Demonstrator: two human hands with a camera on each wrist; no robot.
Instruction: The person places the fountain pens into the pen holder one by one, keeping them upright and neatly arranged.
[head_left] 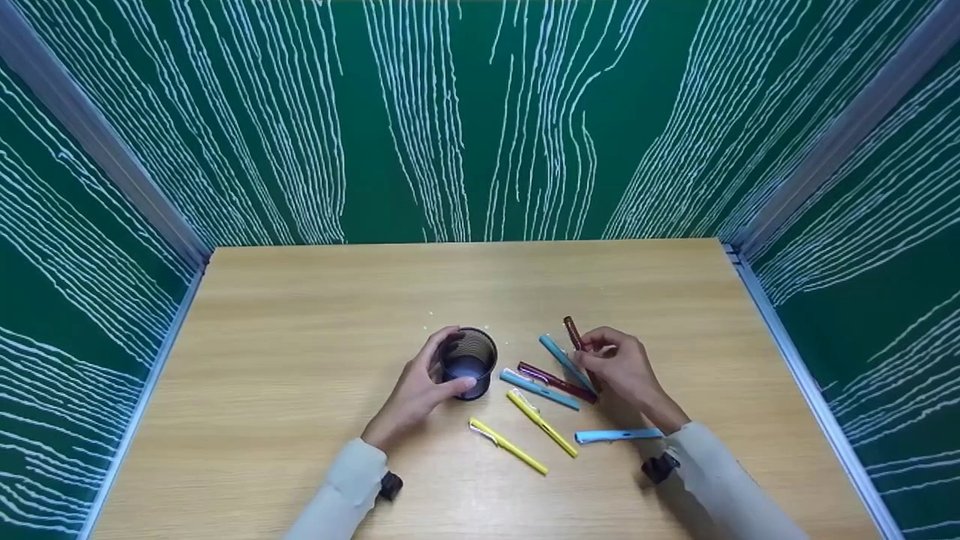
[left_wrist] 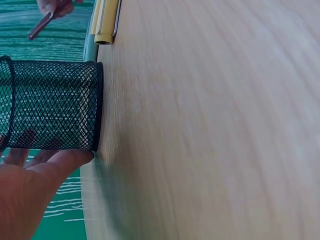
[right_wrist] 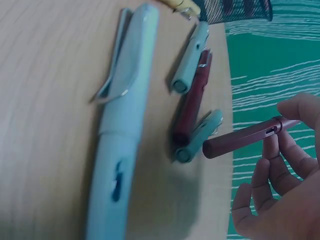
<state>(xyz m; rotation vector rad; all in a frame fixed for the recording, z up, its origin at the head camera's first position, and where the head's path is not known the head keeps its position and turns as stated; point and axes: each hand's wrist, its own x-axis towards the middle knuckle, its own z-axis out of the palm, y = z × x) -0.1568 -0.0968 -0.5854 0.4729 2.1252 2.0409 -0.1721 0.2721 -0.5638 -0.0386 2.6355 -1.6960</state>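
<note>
My left hand grips a black mesh pen cup around its left side, thumb at the near side; the cup stands upright on the table. To the right, my right hand pinches a dark red pen between thumb and fingertips, above the table. Near that hand lie a second dark red pen, a blue pen beside it, and another blue pen partly behind the held pen. A third blue pen lies under the right wrist, its end hidden.
Two yellow pens lie slantwise on the wooden table, nearer the front. Green panels with wavy white lines stand behind the table and along both sides, with metal posts at the corners.
</note>
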